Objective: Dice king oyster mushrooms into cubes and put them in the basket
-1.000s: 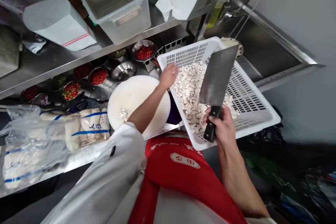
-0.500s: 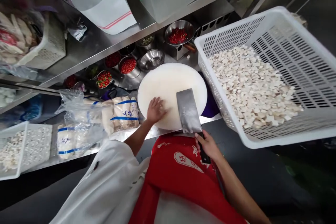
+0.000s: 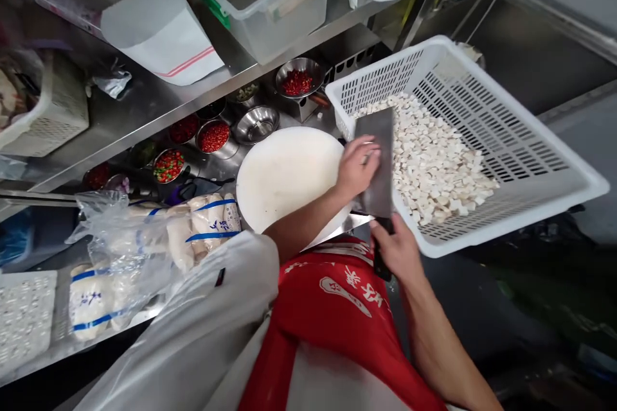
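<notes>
My right hand (image 3: pixel 398 247) is closed around the black handle of a cleaver (image 3: pixel 380 131). Its broad blade stands over the near left rim of a white perforated basket (image 3: pixel 520 87) that holds small diced white pieces (image 3: pixel 434 167), which look like mushroom. My left hand (image 3: pixel 357 167) touches the face of the blade with bent fingers drawn together; whether a small scrap is between them is hidden. Below my left forearm lies a round white cutting board (image 3: pixel 284 173), bare apart from tiny specks.
Plastic-wrapped packs of whole white mushrooms (image 3: pixel 212 225) lie left of the board. Behind it stand steel bowls of chopped red chilies (image 3: pixel 213 137) and an empty-looking steel bowl (image 3: pixel 257 124). A steel shelf (image 3: pixel 193 99) overhangs the back, carrying a clear plastic bin (image 3: pixel 289 19).
My left hand has moved right, from the board up to the cleaver's blade. The cleaver has risen and shifted right, from over the board to the basket's rim. The view has turned slightly right.
</notes>
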Demonstrator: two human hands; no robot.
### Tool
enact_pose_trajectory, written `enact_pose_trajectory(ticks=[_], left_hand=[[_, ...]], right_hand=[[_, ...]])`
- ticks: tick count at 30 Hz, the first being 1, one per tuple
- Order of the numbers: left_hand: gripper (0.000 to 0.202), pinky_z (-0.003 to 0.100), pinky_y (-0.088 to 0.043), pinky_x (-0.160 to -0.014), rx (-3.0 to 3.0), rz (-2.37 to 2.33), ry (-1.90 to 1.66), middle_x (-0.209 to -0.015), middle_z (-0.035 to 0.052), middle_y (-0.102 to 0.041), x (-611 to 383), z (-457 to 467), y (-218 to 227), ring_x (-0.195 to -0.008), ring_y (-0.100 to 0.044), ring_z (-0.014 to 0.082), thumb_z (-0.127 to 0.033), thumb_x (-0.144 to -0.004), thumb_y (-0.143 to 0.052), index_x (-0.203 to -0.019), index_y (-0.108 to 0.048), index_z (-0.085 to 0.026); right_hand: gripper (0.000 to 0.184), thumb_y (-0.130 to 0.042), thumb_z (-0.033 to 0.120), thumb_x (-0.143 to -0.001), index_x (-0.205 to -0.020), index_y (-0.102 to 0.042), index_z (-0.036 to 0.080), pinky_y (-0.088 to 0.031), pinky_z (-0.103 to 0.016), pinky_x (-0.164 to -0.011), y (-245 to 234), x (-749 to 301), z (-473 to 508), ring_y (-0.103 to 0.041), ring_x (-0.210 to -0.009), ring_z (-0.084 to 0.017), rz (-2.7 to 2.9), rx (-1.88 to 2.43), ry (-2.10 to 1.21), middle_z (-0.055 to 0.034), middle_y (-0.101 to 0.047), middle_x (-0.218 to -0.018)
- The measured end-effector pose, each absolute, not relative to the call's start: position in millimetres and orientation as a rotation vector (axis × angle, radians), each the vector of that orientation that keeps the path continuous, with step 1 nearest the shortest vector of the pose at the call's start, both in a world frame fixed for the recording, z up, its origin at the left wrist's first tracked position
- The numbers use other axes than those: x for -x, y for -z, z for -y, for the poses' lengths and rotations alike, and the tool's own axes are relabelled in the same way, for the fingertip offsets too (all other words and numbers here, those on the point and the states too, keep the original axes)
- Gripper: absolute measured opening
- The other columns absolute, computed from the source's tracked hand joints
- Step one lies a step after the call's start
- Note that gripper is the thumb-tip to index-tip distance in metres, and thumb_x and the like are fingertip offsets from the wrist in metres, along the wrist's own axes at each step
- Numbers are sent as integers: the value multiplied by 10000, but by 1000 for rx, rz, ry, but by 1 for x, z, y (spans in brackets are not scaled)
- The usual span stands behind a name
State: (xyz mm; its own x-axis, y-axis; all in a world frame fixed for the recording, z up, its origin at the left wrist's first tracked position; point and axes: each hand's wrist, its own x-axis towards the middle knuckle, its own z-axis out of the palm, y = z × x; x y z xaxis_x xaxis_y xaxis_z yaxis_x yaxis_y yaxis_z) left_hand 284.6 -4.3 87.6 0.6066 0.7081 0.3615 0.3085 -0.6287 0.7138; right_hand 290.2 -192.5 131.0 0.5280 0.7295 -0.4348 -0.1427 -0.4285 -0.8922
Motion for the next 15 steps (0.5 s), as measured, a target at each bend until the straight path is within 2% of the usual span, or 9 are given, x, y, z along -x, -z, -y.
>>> enact_pose_trajectory(ticks=[3, 6, 10, 12, 13, 15], left_hand=[[374, 350, -372, -1158, -2467, -529, -741, -1369, 80, -549, -355, -11, -96, -1328, -481, 168, -363, -1034, -313, -1156, -632, -211], [293, 404, -350, -1160, -2515, -714, -683, -1318, 85, -599, -366, -48, -87, -1278, -517, 207, -313, -1009, -405, -1075, -665, -194], [245, 430, -422, -1076, -2108, -1703, -723, -1233, 96, -619, -270, -99, -74, -1200, -555, 234, -233, -980, -437, -1099, -647, -190], [244, 567, -413, -1029, -1994, -1910, -689, -1212, 157, -597, -206, -110, -70, -1197, -536, 331, -183, -937, -487, -1139, -618, -142], [216, 590, -418, -1005, -1978, -1947, -664, -1164, 151, -608, -178, -110, -68, -1177, -542, 350, -166, -918, -512, -1100, -627, -151], [143, 550, -456, -968, -1988, -1955, -603, -1052, 114, -627, -140, -98, -64, -1101, -575, 326, -128, -887, -550, -977, -649, -178]], right_hand=[[301, -681, 465, -786, -839, -485, 243, -408, -266, -410, -150, -336, 203, -507, -395, -150, 359, 1812, -728, 69, -550, -504], [291, -722, 403, -763, -842, -497, 237, -419, -260, -409, -157, -372, 214, -510, -392, -143, 281, 1788, -560, 79, -559, -511], [321, -758, 402, -734, -830, -506, 228, -424, -256, -413, -152, -406, 230, -514, -404, -138, 256, 1761, -612, 78, -560, -519], [343, -767, 420, -723, -823, -506, 222, -421, -253, -405, -146, -419, 233, -514, -403, -137, 243, 1757, -729, 75, -557, -516], [354, -772, 430, -717, -821, -507, 219, -419, -251, -401, -143, -425, 233, -513, -402, -136, 236, 1760, -795, 73, -557, -516], [374, -782, 448, -703, -819, -512, 217, -413, -250, -392, -138, -436, 229, -507, -401, -133, 229, 1764, -906, 71, -554, -514]])
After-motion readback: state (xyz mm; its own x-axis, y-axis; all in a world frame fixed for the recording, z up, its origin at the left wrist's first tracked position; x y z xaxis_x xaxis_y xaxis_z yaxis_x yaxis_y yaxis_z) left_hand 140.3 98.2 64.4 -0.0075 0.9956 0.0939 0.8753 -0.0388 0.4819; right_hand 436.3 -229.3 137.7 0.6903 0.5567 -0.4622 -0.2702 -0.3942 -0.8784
